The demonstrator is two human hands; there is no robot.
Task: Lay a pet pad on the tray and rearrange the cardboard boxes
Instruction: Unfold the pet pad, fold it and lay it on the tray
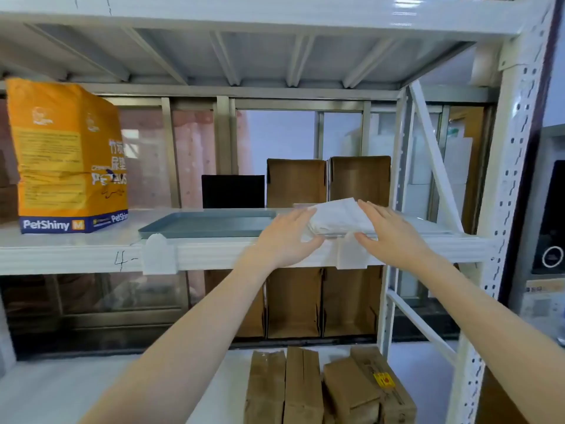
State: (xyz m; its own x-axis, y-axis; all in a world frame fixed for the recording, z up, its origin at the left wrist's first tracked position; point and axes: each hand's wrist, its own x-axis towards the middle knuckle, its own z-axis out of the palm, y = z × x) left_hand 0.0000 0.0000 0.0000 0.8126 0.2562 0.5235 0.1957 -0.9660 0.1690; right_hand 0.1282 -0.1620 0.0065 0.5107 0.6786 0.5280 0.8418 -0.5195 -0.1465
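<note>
white metal shelving rack point(507, 179), metal-framed glass partition point(195, 148) behind it, daylight through the panes

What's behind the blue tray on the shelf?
Behind the blue tray stand a black box and two open brown cardboard boxes. The folded white pad, held by both hands, covers the tray's right end and the boxes' bottoms.

An orange bag point(70, 157) is stood at the shelf's point(91, 255) left end; a black panel point(233, 191) is set at its back edge.

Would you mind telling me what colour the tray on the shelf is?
Blue-grey tray, seen in the head view.
</note>
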